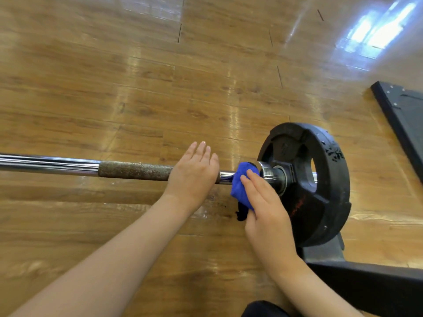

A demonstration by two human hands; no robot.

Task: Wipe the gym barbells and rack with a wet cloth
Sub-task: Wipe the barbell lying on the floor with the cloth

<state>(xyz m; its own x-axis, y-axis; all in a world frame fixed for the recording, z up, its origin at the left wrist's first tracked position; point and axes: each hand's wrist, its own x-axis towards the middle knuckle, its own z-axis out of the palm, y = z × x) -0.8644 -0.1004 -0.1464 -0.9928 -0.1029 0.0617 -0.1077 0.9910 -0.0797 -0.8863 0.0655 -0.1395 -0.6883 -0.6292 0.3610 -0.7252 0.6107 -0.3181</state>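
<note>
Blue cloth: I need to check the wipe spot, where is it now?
In the head view the blue cloth is right of centre, pressed on the chrome bar by the right hand, beside the black weight plate.

Glossy wooden floor (137, 88) with window glare (377, 30).

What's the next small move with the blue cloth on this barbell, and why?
Probably slide the blue cloth leftward along the bar. The right hand holds it on the shaft beside the collar and plate, while the left hand rests flat on the knurled part, steadying it.
</note>
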